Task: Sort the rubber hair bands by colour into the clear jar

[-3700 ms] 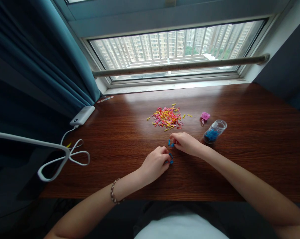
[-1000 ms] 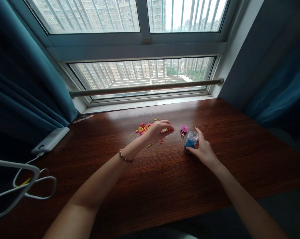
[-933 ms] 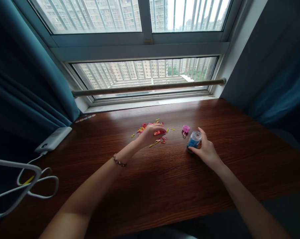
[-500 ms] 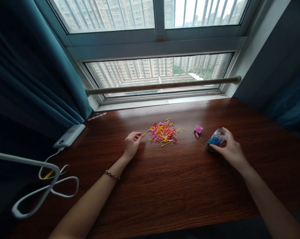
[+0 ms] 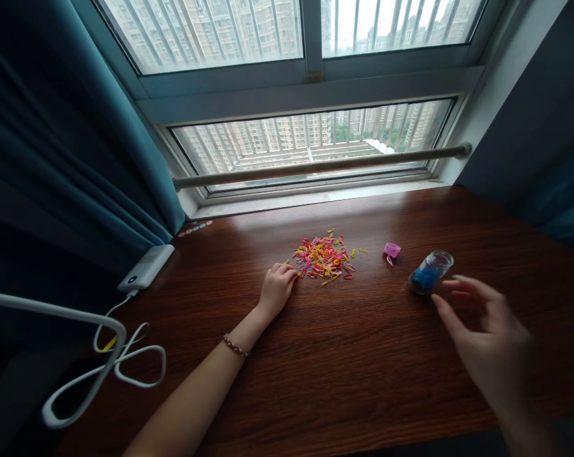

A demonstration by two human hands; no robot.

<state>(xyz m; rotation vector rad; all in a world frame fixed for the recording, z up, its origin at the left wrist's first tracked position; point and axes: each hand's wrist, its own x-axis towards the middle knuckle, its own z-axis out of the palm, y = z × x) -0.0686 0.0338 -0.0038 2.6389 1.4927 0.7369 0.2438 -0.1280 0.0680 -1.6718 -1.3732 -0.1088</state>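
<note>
A loose heap of small paper clips (image 5: 323, 258), in yellow, pink, red and orange, lies on the brown wooden table (image 5: 315, 355). At the heap's left edge rests my left hand (image 5: 276, 289), fingers curled and pressed together; what is under the fingertips is hidden. To the right stands a small clear glass jar (image 5: 432, 271) with blue pieces inside, tilted in view. My right hand (image 5: 489, 330) is just right of the jar, thumb and fingers apart, somewhat blurred, holding nothing. Between heap and jar sits a small pink plastic object (image 5: 392, 251) whose kind I cannot tell.
A white power bank (image 5: 146, 268) with a white cable (image 5: 141, 383) is at the table's left side, beside a blue curtain (image 5: 77, 127). A barred window with a horizontal rail (image 5: 325, 167) stands behind the table.
My right hand has let go of the jar and drawn back to the right. My left hand has moved right to the heap's edge. The view has shifted slightly.
</note>
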